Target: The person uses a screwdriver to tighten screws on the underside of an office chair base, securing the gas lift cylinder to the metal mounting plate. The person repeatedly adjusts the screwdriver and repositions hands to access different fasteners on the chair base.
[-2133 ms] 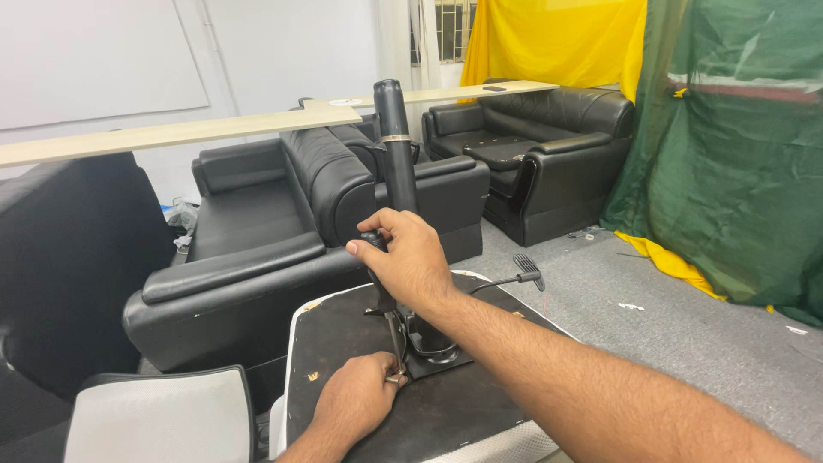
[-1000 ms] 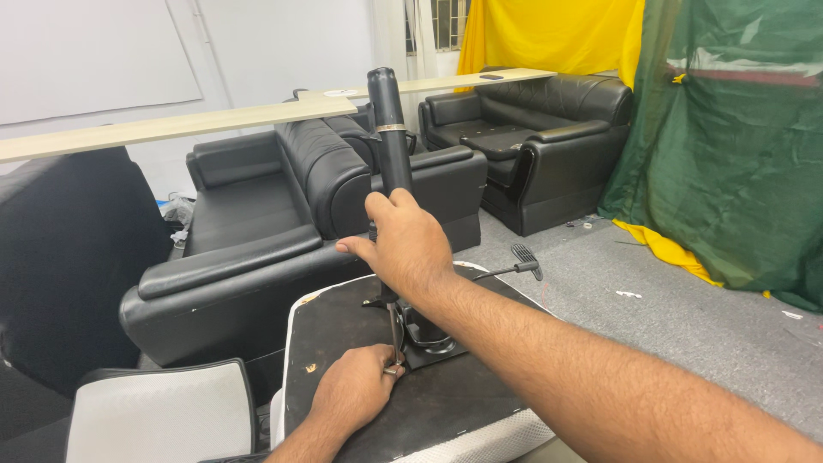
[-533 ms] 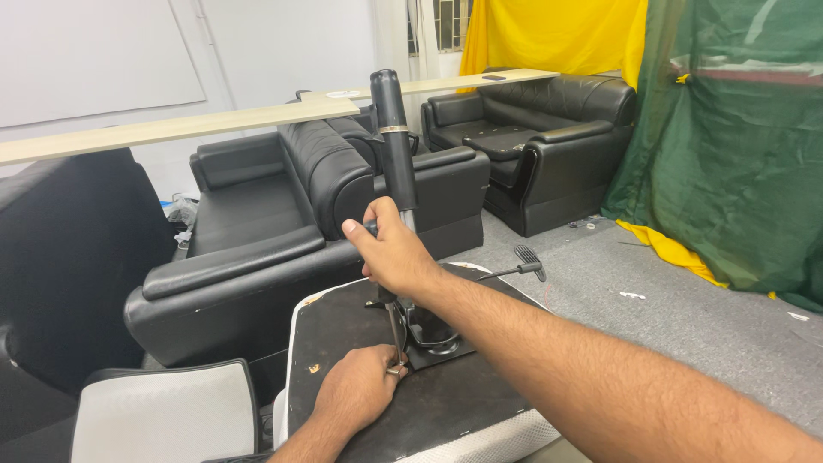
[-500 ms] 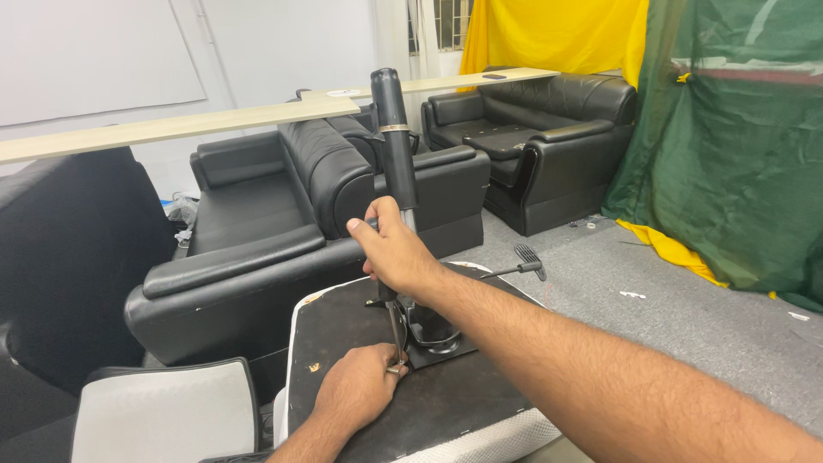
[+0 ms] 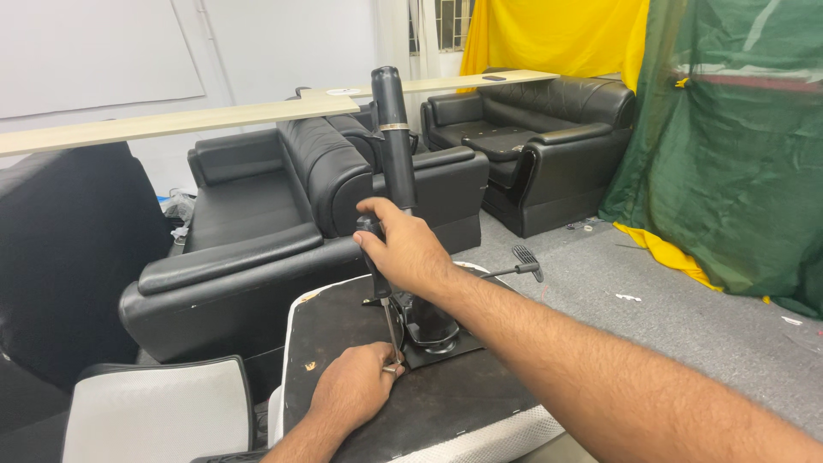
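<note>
Two hands work my upturned chair seat in the head view: my right hand closes around a screwdriver beside the rigid, heavy-looking black gas cylinder, while my left hand pinches its thin tip at the metal mounting plate.

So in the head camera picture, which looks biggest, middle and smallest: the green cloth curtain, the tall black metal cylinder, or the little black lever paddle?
1. Green cloth curtain, largest.
2. Tall black metal cylinder, gripped low down by the right hand.
3. Little black lever paddle, smallest.

The cylinder sits nearer the camera, yet the curtain looks far bigger.
</note>
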